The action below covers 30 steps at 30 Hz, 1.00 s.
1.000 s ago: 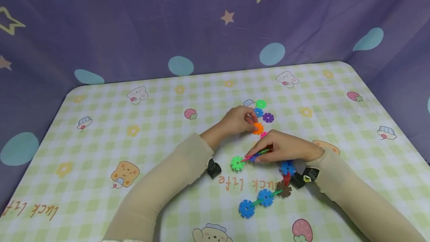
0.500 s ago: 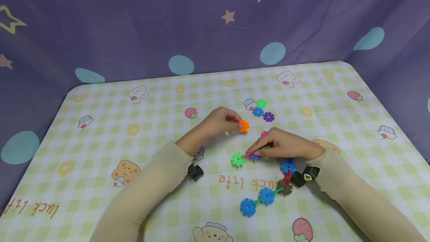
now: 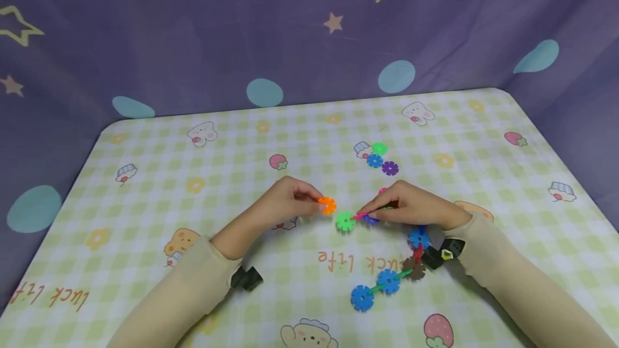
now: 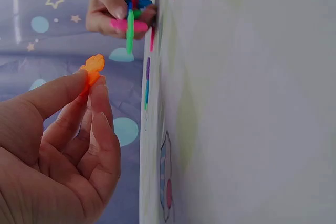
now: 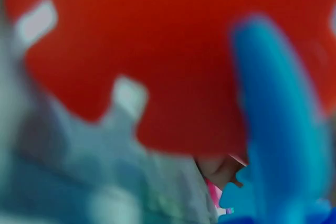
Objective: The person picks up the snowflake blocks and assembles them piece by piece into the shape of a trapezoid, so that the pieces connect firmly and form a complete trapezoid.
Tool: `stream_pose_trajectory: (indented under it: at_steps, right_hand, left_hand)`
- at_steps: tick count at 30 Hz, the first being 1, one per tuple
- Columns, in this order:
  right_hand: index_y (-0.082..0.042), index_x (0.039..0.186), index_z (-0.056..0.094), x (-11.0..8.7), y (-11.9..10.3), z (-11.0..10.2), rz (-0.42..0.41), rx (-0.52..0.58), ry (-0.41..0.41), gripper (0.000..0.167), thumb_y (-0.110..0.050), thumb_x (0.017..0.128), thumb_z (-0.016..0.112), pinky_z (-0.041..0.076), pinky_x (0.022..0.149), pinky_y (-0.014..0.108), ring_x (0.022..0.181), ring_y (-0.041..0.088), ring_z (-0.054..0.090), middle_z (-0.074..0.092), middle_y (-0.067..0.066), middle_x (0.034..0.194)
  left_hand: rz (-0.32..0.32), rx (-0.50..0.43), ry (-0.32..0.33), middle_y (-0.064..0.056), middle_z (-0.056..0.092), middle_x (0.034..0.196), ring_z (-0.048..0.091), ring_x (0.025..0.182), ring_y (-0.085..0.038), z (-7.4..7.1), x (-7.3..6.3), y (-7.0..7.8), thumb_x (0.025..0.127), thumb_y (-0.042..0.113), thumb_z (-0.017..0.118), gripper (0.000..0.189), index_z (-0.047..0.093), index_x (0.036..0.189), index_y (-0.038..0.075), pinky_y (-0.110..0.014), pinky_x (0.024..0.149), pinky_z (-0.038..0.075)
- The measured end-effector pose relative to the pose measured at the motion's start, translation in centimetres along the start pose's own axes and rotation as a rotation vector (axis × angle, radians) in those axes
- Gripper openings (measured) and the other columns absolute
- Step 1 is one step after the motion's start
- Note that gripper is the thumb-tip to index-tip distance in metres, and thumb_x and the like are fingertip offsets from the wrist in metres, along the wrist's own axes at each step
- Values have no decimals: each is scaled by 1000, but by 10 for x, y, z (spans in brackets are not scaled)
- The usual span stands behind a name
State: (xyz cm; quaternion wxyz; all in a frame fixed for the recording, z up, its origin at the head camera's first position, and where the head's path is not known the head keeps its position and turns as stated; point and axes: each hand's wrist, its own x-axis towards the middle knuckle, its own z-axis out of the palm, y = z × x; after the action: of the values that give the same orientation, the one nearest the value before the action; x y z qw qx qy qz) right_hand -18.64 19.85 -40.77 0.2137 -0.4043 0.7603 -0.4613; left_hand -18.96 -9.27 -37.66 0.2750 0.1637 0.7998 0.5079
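In the head view my left hand (image 3: 285, 200) pinches an orange notched plastic disc (image 3: 328, 206) between thumb and fingertips. The left wrist view shows that orange disc (image 4: 94, 64) held apart from the chain. My right hand (image 3: 413, 204) pinches the pink disc (image 3: 359, 216) near one end of a linked chain. A green disc (image 3: 345, 222) is slotted onto it at the end. From under that hand the chain runs on through a blue disc (image 3: 418, 238), a brown disc (image 3: 414, 268) and further blue discs (image 3: 362, 298). A blurred red disc (image 5: 157, 77) fills much of the right wrist view.
Beyond the hands lie loose discs: light green (image 3: 379, 149), blue (image 3: 374, 160) and purple (image 3: 390, 168). Part of a pink disc (image 3: 383, 190) shows behind the right hand. The table (image 3: 159, 187) wears a checked cloth, with a purple curtain (image 3: 203, 31) behind.
My left hand has lifted the orange disc from beside the loose discs and brought it left and nearer, to just left of the green disc. The right hand has stayed almost still.
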Motion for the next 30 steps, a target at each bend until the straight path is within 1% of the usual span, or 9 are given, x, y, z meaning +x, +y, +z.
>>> stream_pose_trajectory:
  at_steps: [3,7,10,14,16,18,21,27,30]
  right_hand:
    - [-16,111,71,-1,1,-1,12,-9,35,21,-15,93,60,33,43,21,46,2,36,67,-2,75]
    - [-16,111,71,-1,2,-2,19,3,84,22,-11,94,59,31,42,23,47,3,33,71,-2,86]
    - [-12,111,71,-1,1,-1,-12,24,70,22,-8,92,60,34,45,23,50,3,37,72,1,93]
    - [-7,110,71,1,1,1,-97,17,-2,21,-6,91,62,47,59,22,74,8,58,70,5,104]
    - [-8,109,71,1,1,1,-117,0,-19,21,-7,90,63,50,67,23,89,12,62,69,4,107]
    - [-10,109,72,1,1,1,-122,-14,-21,21,-8,90,64,50,70,24,97,14,62,68,2,108]
    - [-11,107,73,1,0,1,-113,-13,-20,20,-11,87,67,50,72,25,96,14,62,68,1,107]
    - [-7,106,71,6,-1,2,-146,-32,-33,22,-13,85,71,51,79,26,94,15,62,68,3,105]
    - [-7,107,70,11,-1,2,-148,-44,-35,22,-11,85,70,50,78,26,93,14,62,68,3,105]
  left_hand:
    - [-13,-32,-14,-9,71,84,62,68,-24,1,-5,-1,85,7,67,16,71,98,0,-28,59,49]
    - [-34,-61,-20,-12,71,83,62,65,-22,1,-6,-2,85,7,66,17,70,100,-1,-27,55,49]
    - [-44,-81,-23,-14,70,83,62,64,-20,0,-6,-4,85,8,66,19,69,101,-2,-26,52,46]
    - [-60,-101,-37,-13,69,79,59,62,-18,-1,-7,-6,85,7,65,20,69,102,-2,-24,49,42]
    - [-72,-113,-47,-11,68,76,57,60,-18,0,-8,-5,84,6,64,20,69,102,-2,-23,48,39]
    - [-78,-128,-62,-10,67,73,55,58,-17,0,-8,-5,84,4,64,20,68,102,-3,-22,48,38]
    - [-83,-139,-75,-8,66,70,55,57,-16,-1,-8,-6,83,4,64,20,68,102,-4,-22,48,37]
    - [-120,-167,-79,-6,68,73,57,57,-15,-4,-5,-10,84,5,65,21,67,103,-3,-22,44,34]
    - [-122,-172,-80,-5,69,75,60,60,-14,-6,-3,-13,84,6,65,22,67,104,-4,-22,45,38]
